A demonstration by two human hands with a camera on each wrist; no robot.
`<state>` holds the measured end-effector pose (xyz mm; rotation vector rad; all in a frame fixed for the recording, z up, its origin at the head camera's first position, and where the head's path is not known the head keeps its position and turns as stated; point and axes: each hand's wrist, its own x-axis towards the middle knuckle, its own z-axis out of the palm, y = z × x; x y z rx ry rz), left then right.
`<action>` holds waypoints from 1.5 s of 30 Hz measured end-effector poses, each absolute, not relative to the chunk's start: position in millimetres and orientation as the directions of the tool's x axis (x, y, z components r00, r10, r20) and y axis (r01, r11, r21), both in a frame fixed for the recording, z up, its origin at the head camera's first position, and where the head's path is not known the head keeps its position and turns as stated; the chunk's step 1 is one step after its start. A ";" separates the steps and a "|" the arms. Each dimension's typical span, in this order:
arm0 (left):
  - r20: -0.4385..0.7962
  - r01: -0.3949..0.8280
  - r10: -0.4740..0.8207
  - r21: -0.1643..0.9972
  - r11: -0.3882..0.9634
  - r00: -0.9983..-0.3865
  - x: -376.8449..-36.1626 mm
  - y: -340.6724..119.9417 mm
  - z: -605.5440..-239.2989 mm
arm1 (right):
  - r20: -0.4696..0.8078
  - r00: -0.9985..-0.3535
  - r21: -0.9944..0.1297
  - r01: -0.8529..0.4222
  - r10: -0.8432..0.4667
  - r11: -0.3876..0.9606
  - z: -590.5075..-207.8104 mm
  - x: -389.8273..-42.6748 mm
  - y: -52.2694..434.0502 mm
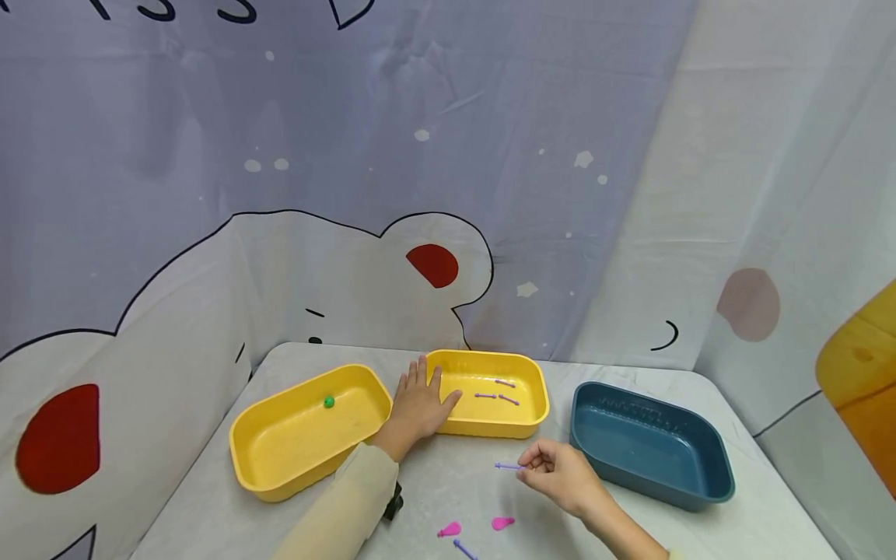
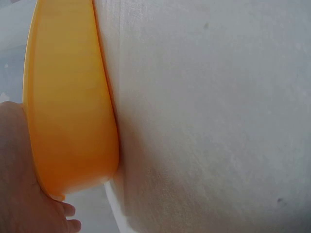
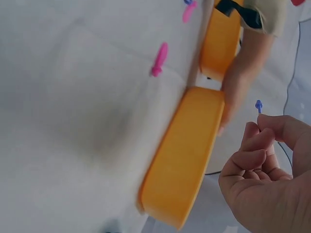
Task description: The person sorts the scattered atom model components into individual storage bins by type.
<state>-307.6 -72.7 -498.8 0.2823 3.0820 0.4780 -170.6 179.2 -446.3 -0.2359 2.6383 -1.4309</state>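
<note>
Right hand pinches a purple pin just above the desk; left hand, fingers flat, steadies the yellow tray. Keep that pinch light, probably near the pin's end.

thin purple pin, level, pinched above table

The purple stick pinched in the right hand is half covered by the fingers, and only its knobbed tip shows from the right wrist. Another purple stick runs off the head view's bottom edge. The left hand covers the near corner of the middle yellow tray (its wrist camera shows only blurred tray wall).
</note>
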 end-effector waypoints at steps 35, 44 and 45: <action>0.018 0.173 0.176 0.303 0.937 -0.984 -307.1 -71.8 -499.0 | -0.023 -0.999 -0.941 0.009 -0.039 0.339 -435.9 -247.7 180.4; 0.001 0.158 0.165 0.295 0.942 -0.986 -308.3 -71.0 -499.5 | -0.024 -0.999 -0.939 0.014 -0.023 0.342 -438.0 -266.8 181.3; 0.000 0.155 0.162 0.299 0.942 -0.987 -308.4 -71.0 -499.6 | -0.027 -0.999 -0.939 0.017 -0.023 0.345 -437.6 -268.0 180.9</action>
